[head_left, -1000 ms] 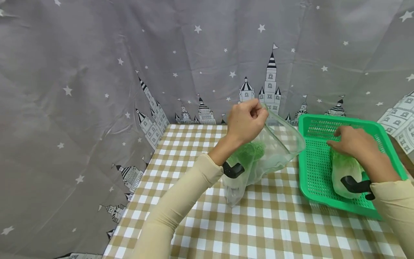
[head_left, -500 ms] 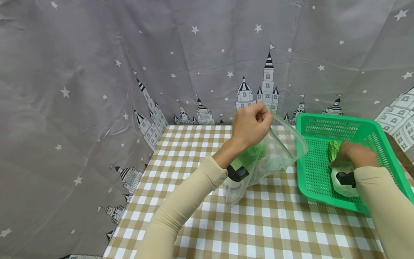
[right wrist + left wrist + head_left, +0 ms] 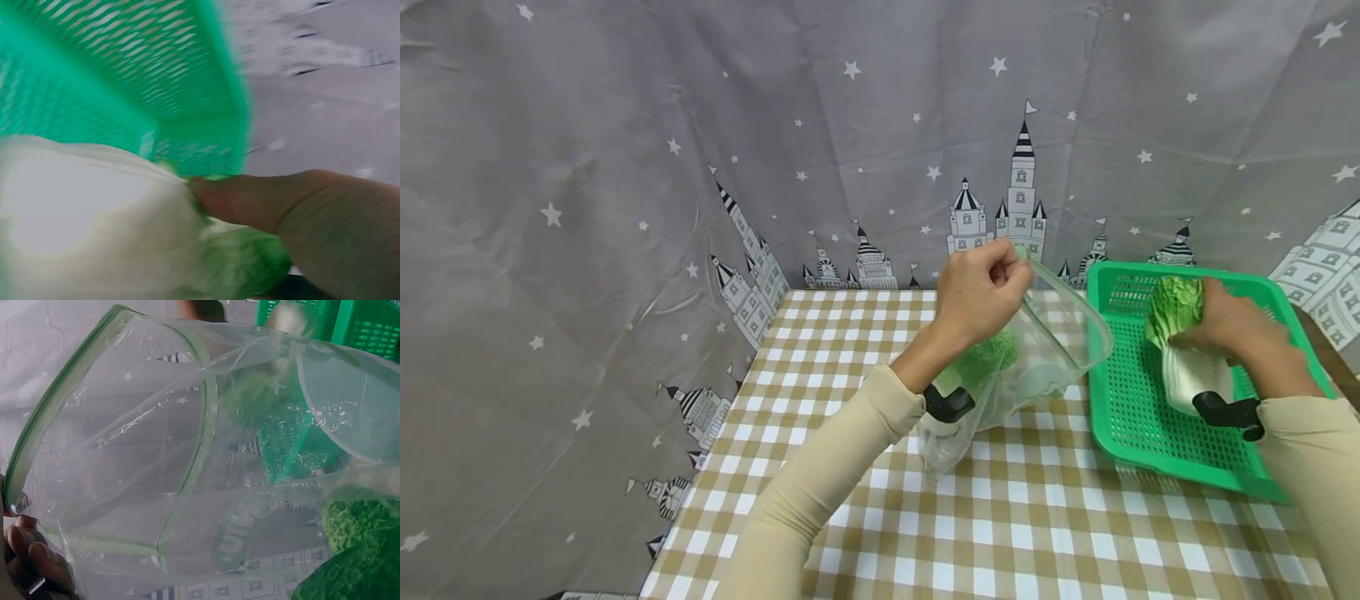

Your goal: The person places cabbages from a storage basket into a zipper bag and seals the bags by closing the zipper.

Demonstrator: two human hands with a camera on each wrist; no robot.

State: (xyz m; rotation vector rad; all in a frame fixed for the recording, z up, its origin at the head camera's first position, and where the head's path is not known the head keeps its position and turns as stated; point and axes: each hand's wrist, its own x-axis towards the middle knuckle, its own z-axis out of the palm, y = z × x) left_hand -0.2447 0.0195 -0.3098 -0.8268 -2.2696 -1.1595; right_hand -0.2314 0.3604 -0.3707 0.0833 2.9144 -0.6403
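green perforated basket [image 3: 1187, 475]: standing on the brown-and-white checked tablecloth [image 3: 865, 517], probably sitting this near for an easy one-handed reach.
napa cabbage [image 3: 1195, 375]: lying within the walls of the basket, leafy end pointing toward the far wall, pale base toward the near rim; whether touching the mesh floor, cannot tell.
right hand [image 3: 1243, 329]: reaching over the basket and clamping round the napa cabbage, thumb pressing where white ribs are turning to green leaf; fingers mostly hiding behind.
cabbage against grip: sitting crosswise under the palm, leaf jutting beyond the thumb on one side, thick white base sticking out on the other; likely gripping at the narrower waist for a firmer hold.
left hand [image 3: 981, 287]: pinching the rim of the zip-top bag [image 3: 1048, 358] well left of the basket, thumb and fingers closing together on the green zip edge.
bag mouth: gaping toward the basket, near its left wall; seemingly being held high by one corner so as to stand wide.
crinkled leafy head [image 3: 992, 358]: resting left of the basket, seemingly inside the zip-top bag, probably weighing the bottom down and steadying it.
castle-print curtain [image 3: 850, 150]: hanging behind the basket.
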